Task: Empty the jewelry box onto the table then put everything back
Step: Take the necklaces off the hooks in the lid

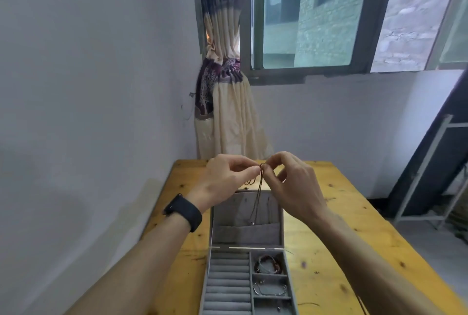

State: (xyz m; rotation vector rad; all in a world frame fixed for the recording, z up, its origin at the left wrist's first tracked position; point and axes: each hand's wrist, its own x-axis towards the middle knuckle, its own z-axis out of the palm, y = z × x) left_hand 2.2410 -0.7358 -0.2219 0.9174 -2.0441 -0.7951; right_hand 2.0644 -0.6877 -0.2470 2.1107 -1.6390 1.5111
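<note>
The left hand point(225, 178) and right hand point(291, 183) each pinch the top of the cord point(258, 195), equally near it, above the box point(228, 279); the cord's long axis hangs vertical, lower end just before the open lid point(248, 235).

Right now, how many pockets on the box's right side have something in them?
3. The far pocket holds a brown beaded bracelet, the middle pocket a silver chain, the nearest pocket a tiny piece. That pocket is cut off, so more may be hidden.
</note>
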